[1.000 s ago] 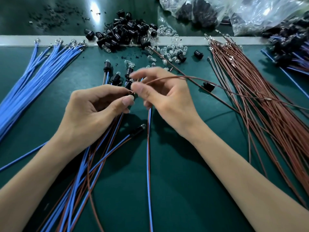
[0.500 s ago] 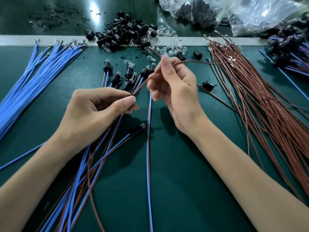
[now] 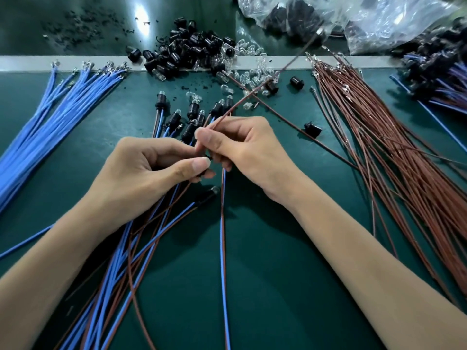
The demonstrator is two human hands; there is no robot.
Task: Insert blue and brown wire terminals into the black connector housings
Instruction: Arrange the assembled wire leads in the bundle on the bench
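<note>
Pinching the brown wire [image 3: 262, 82] between thumb and forefinger, our right hand [image 3: 245, 147] sits tip to tip with our left hand [image 3: 151, 173], whose curled fingers clamp what we judge to be a housing, mostly hidden under the thumb. The wire's long axis runs from that meeting point up and away to the far right, so its near end lies at the left fingertips; we judge the right hand must push along that line.
</note>
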